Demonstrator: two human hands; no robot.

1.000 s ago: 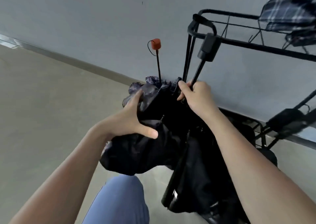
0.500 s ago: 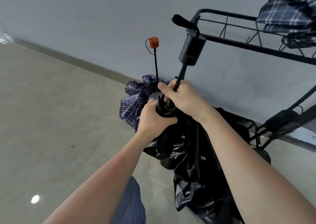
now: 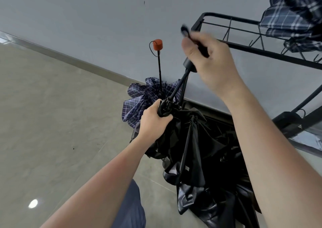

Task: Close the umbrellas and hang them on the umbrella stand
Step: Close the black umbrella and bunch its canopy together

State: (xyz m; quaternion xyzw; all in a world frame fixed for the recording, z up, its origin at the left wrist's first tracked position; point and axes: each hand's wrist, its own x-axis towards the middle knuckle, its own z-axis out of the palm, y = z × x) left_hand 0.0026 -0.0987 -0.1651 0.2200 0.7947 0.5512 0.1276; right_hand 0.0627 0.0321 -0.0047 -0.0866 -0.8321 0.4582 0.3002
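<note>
Centrally, the black umbrella [image 3: 195, 140] is mid-collapse: left hand [image 3: 153, 119] clamps the gathered canopy at the shaft base, right hand [image 3: 207, 53] is closed round the handle at 1 o'clock. Closing appears in hand; next, likely telescoping the shaft, then hanging on the stand [image 3: 261, 47] at 2 o'clock. A plaid umbrella [image 3: 139, 98] sits just behind.

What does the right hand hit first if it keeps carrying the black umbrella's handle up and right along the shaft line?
Probably the umbrella stand's top rail, right behind the right hand gripping the black umbrella's handle. Depth is unclear from one view, so it may pass in front.
</note>
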